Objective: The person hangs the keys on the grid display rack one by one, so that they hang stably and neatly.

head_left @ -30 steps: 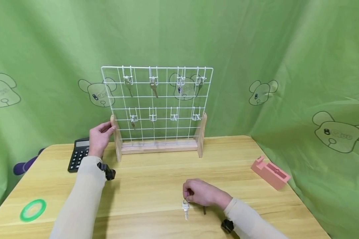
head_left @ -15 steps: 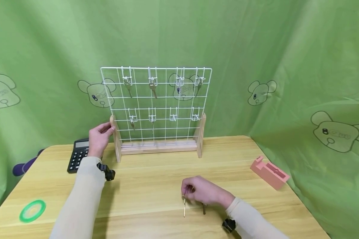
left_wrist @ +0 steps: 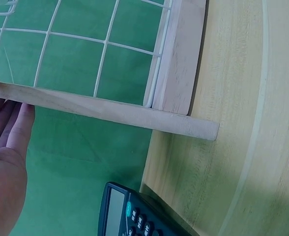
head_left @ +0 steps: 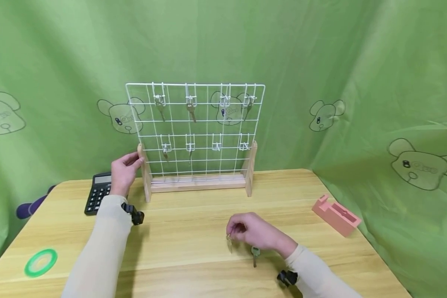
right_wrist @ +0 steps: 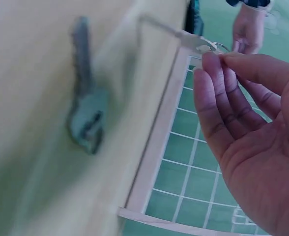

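My left hand (head_left: 124, 171) grips the left wooden upright (left_wrist: 100, 109) of a white wire grid rack (head_left: 207, 128), thumb on one side and fingers on the other. Over the table's front part, my right hand (head_left: 255, 231) pinches a key (right_wrist: 196, 42) by its small ring, thumb against fingertips. That key dangles above the wood, blurred in the head view. Another key (head_left: 255, 256) with a greenish head lies on the table just below the right hand. Several keys, one of them a brownish key (head_left: 191, 111), hang from the rack's white hooks; the two lower right hooks (head_left: 217, 145) carry none.
Behind the left wrist lies a black calculator (head_left: 97, 194). A green ring-shaped roll (head_left: 41, 263) is at the table's left front. A pink tape dispenser (head_left: 336, 216) stands near the right edge. Green curtain (head_left: 298, 49) surrounds the table (head_left: 186, 231).
My right hand has risen slightly and moved a little away from the table's front, lifting the pinched key, which has swung round. More of the lying key shows. The left hand stays put.
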### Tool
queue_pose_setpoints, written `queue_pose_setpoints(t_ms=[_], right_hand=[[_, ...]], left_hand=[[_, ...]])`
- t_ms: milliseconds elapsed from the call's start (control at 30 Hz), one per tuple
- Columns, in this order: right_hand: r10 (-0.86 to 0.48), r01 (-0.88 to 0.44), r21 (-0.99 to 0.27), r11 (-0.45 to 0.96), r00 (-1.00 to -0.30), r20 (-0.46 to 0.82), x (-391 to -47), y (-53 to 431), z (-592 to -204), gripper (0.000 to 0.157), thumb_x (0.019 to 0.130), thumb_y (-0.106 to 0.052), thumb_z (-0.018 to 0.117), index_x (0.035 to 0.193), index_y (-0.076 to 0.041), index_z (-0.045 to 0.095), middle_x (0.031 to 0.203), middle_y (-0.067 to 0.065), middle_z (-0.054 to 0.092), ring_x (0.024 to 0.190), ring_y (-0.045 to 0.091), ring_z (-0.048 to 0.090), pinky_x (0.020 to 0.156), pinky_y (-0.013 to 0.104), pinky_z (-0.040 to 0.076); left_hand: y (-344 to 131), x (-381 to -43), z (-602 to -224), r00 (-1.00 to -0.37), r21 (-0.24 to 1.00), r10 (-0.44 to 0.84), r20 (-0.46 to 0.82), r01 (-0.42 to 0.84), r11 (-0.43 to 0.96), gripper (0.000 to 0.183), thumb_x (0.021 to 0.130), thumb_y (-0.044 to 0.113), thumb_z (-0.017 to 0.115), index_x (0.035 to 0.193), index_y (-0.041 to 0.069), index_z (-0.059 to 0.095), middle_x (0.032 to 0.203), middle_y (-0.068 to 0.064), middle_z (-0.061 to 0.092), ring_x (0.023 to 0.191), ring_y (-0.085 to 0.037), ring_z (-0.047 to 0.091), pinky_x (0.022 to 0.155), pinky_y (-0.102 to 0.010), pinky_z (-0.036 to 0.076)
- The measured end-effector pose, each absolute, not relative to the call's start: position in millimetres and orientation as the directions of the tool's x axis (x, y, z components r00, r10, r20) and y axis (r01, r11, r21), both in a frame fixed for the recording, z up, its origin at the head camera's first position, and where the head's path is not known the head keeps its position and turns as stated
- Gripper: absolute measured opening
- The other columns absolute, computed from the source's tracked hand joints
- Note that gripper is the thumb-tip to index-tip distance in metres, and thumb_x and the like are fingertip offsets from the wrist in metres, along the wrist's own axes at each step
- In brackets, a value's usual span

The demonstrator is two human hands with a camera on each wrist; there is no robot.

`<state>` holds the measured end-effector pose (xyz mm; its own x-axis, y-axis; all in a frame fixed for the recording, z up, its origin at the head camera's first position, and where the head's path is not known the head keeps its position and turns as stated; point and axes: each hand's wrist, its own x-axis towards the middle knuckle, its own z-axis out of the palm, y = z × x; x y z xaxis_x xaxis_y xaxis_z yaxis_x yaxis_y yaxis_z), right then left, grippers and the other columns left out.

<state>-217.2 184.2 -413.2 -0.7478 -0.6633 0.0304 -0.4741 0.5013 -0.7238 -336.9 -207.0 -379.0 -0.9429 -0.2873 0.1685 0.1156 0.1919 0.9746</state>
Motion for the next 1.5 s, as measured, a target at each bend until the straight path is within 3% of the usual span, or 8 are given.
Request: queue_pose_setpoints(t_ms=[833, 1133, 1500], right_hand=[[-0.605, -0.553, -0.664, 0.503, -0.774, 0.186, -242.1, 186.8, -372.5, 0.011, 0.089, -0.001, 0.069, 0.097, -0.009, 0.07, 0.089, -0.001, 0.067, 0.081, 0.013, 0.061, 0.075, 0.029, 0.057], [-0.567, -0.545, -0.653, 0.526, -0.797, 0.208, -257.9, 182.2, -361.8, 0.01, 0.09, -0.002, 0.068, 0.098, -0.007, 0.07, 0.088, -0.004, 0.064, 0.082, 0.014, 0.062, 0.075, 0.028, 0.057], [-0.535, -0.529, -0.661, 0.532, -0.815, 0.222, -270.1, 174.3, -356.1, 0.011, 0.09, -0.001, 0.068, 0.099, -0.006, 0.07, 0.093, 0.002, 0.066, 0.083, 0.014, 0.063, 0.076, 0.027, 0.057]], left_hand=[[-206.4, -333.2, -380.4, -0.947, 0.978, -0.281, 0.158, 0.111, 0.175, 0.044, 0.096, 0.014, 0.065, 0.136, 0.0, 0.054, 0.135, -0.02, 0.056, 0.124, -0.028, 0.054, 0.104, -0.031, 0.045], [-205.8, -333.8, -381.7, -0.946, 0.982, -0.289, 0.146, 0.104, 0.156, 0.044, 0.096, 0.012, 0.066, 0.136, 0.0, 0.055, 0.135, -0.02, 0.056, 0.123, -0.028, 0.055, 0.104, -0.031, 0.046], [-206.2, -336.0, -381.9, -0.946, 0.979, -0.283, 0.156, 0.109, 0.173, 0.043, 0.095, 0.011, 0.066, 0.135, 0.0, 0.055, 0.133, -0.021, 0.057, 0.121, -0.029, 0.056, 0.103, -0.032, 0.046]])
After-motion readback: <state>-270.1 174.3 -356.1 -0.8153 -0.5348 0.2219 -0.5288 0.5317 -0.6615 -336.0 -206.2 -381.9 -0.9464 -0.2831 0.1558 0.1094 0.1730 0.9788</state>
